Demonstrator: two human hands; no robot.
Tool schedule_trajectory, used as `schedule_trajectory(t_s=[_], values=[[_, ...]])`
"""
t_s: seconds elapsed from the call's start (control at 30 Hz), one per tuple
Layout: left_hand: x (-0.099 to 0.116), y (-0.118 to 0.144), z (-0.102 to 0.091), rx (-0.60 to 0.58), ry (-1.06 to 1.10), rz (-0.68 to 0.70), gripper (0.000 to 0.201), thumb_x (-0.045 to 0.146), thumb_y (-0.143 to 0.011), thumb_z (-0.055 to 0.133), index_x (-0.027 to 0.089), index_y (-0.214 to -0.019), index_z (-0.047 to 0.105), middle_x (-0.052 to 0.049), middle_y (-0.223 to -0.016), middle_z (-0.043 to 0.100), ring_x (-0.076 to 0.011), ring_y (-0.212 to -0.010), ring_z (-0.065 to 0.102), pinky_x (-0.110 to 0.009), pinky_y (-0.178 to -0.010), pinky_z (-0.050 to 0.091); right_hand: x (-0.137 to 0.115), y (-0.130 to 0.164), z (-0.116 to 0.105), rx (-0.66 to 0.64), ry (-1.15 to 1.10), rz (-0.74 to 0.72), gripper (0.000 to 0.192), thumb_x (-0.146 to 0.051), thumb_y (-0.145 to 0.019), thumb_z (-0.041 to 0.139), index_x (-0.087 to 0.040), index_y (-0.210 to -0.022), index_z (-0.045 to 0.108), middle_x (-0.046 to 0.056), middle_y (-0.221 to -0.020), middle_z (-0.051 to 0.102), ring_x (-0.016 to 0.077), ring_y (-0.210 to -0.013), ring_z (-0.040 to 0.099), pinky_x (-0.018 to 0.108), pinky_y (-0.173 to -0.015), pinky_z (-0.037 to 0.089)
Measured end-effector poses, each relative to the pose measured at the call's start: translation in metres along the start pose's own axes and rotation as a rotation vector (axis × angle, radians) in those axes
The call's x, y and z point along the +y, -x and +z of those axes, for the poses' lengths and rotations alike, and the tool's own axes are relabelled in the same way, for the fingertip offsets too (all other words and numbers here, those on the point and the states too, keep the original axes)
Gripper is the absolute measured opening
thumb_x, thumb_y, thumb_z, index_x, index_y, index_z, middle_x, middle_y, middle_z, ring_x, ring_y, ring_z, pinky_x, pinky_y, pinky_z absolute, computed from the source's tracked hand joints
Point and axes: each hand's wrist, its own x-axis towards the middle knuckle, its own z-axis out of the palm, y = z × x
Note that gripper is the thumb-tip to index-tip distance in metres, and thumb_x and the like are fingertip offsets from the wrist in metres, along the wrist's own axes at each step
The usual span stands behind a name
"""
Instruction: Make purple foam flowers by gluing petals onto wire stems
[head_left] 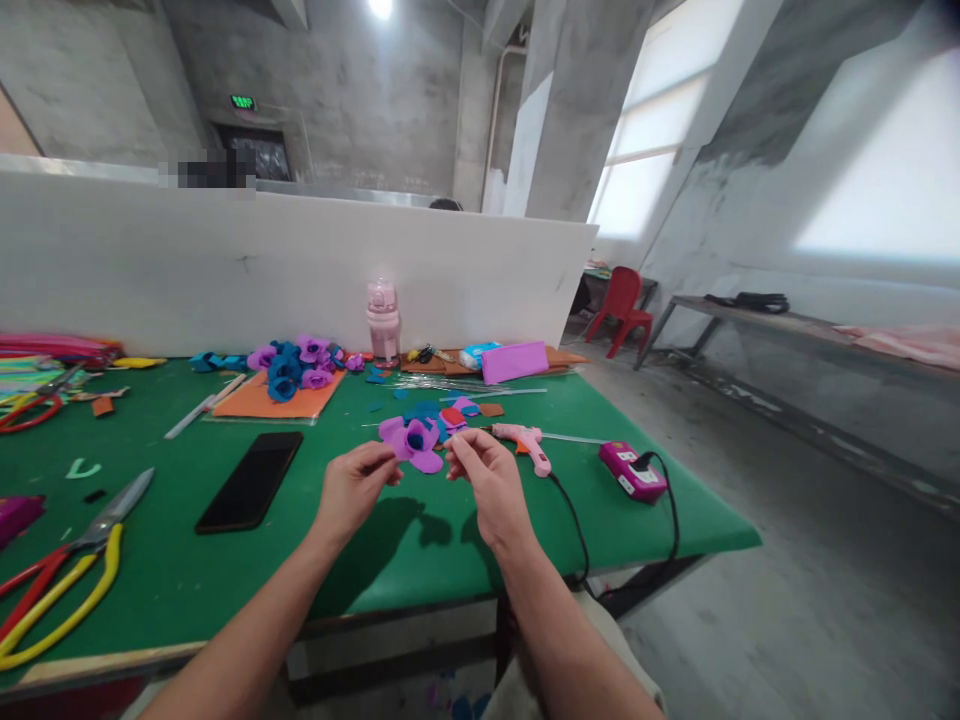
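Observation:
A purple felt-like flower (pixel 427 461) with a dark blue centre is held up over the green table, casting a shadow. My left hand (pixel 358 488) pinches it at its left side. Close to its right petals is my right hand (pixel 491 485), thumb and forefinger pressed together; what lies between them is hidden. Behind the flower are loose blue and purple petals (pixel 465 405) and a red round piece (pixel 451 417). A pink glue gun (pixel 534 447) lies just right of my right hand, its cord hanging off the front edge.
Left on the table (pixel 330 570) are a black phone (pixel 251 482) and large scissors (pixel 97 540). Finished blue and purple flowers (pixel 289 372) lie on an orange sheet (pixel 319 402). A pink bottle (pixel 383 325) stands by the white partition (pixel 300 260). A purple power box (pixel 631 470) sits right.

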Motion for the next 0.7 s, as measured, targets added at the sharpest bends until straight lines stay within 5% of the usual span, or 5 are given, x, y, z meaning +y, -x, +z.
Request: schedule_trajectory(t_s=[0.3,0.7], values=[[0.0066,0.0019,0.0046,-0.207,0.498,-0.485,0.03,0.032,-0.063,0.072,0.011,-0.083,0.069,-0.005,-0.067,0.062,-0.0077,-0.047,0.051,-0.019,-0.041,0.041,0.0035,-0.0048,0.0041,-0.01,-0.005,0.021,0.019,-0.036,-0.072,0.061,-0.017,-0.068,0.059,0.0,-0.064,0.057,0.0089,-0.054,0.048,0.022,-0.052,0.041],[0.0059,0.0008,0.0027,-0.266,0.627,-0.596,0.025,0.027,-0.064,0.073,0.012,-0.083,0.069,-0.001,-0.063,0.061,-0.0029,-0.041,0.046,-0.015,-0.037,0.036,0.002,-0.0064,0.0044,-0.011,-0.016,0.01,0.017,-0.034,-0.073,0.059,-0.017,-0.069,0.06,-0.001,-0.062,0.057,0.0084,-0.053,0.048,0.021,-0.051,0.039]])
